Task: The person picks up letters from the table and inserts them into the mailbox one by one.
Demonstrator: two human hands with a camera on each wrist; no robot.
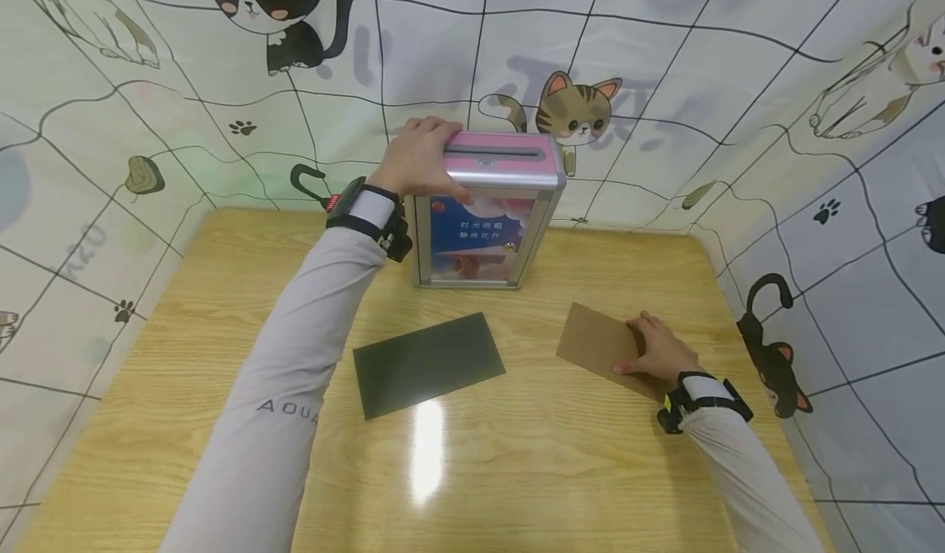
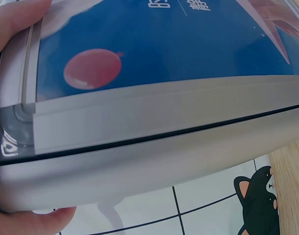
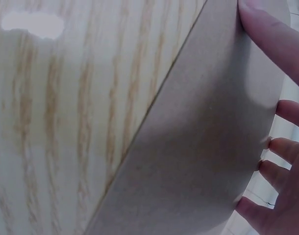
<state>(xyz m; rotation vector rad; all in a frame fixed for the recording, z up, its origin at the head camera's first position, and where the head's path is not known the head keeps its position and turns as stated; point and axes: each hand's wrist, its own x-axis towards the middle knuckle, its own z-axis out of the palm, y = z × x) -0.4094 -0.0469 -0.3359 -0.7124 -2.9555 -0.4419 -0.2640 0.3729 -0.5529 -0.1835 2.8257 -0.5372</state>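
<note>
A letter box (image 1: 472, 237) with a pink top, a long slot and silver edges stands at the back of the table. My left hand (image 1: 421, 159) grips its upper left corner, the thumb on the front and the fingers over the top. In the left wrist view, the box's silver side (image 2: 139, 117) lies between thumb and fingers. My right hand (image 1: 657, 352) holds a flat brown envelope-like paper (image 1: 594, 335) by its edges, close over the table. A dark green-grey flat rectangle (image 1: 428, 364) lies in front of the box.
The wooden table (image 1: 531, 471) ends at a cat-patterned cloth wall (image 1: 650, 69) at the back and sides. A small keyed lock (image 1: 509, 247) sits on the box's front. Printed black hooks and cats show on the cloth near both table sides.
</note>
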